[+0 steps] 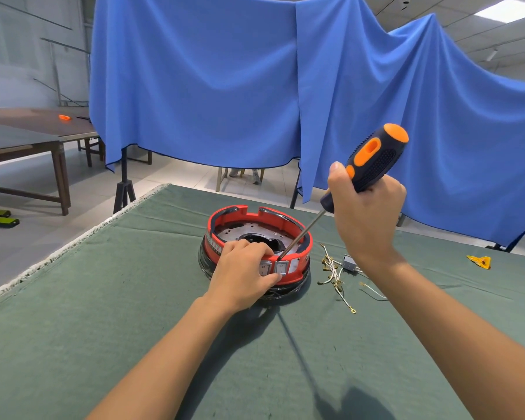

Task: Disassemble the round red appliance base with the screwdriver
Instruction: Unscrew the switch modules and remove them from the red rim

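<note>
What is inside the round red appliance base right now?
Inside the round red appliance base: a perforated silver metal plate with a dark central opening, plus the screwdriver shaft. The left hand covers the near part.

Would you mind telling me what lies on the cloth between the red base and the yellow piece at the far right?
In the head view, loose white wires and a small grey block.

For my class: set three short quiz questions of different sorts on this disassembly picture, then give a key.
1. True or false: the right hand grips the screwdriver.
2. The loose wires lie on which side of the red base? A the person's left B the person's right
3. Fill in: the left hand holds the base at its near ____.

Key: 1 true; 2 B; 3 rim
</note>
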### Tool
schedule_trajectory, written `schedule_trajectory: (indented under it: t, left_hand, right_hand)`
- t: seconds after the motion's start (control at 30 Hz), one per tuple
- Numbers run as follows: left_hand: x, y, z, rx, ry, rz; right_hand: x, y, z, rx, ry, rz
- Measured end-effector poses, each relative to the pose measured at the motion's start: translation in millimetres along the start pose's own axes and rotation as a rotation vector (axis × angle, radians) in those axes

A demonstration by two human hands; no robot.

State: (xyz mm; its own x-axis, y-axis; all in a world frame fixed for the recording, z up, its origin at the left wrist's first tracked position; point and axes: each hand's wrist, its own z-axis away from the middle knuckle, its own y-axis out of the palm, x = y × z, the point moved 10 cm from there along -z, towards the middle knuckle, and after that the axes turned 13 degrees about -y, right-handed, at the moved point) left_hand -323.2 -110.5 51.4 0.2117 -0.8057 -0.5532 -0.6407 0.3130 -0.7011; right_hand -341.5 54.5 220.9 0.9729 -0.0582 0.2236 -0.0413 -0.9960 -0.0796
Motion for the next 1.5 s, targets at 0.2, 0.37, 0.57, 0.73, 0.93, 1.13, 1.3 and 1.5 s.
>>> schedule_trajectory:
  t: [0.2,0.37,0.57,0.73,0.93,1.13,1.3,1.5]
  left_hand:
    - [-1,-1,2,-0.024,-0.007,0.002]
    - [-4,-2,3,-0.058,-0.002,0.003]
    - [-5,-1,6,-0.049,0.004,-0.01]
    - [-1,0,5,-0.045,-0.023,0.032]
    - [-9,3,3,-0.053,0.058,-0.075]
    - [-9,2,3,-0.072,0.068,-0.052]
    - [-5,0,3,-0.058,0.026,0.001]
    - [-12,-8,7,-0.084,0.051,0.023]
  right_hand:
    - [-12,9,-2,0.031,0.135,0.016]
    - [-18,39,-17,0.113,0.236,0.142]
    - [-33,94,-33,0.299,0.267,0.256]
    - [-57,130,-35,0.424,0.266,0.29]
    - [-80,173,-25,0.626,0.33,0.214]
    - [-86,197,-13,0.718,0.336,0.155]
    - [-68,159,-28,0.566,0.292,0.169]
    - [-46,82,-38,0.366,0.238,0.131]
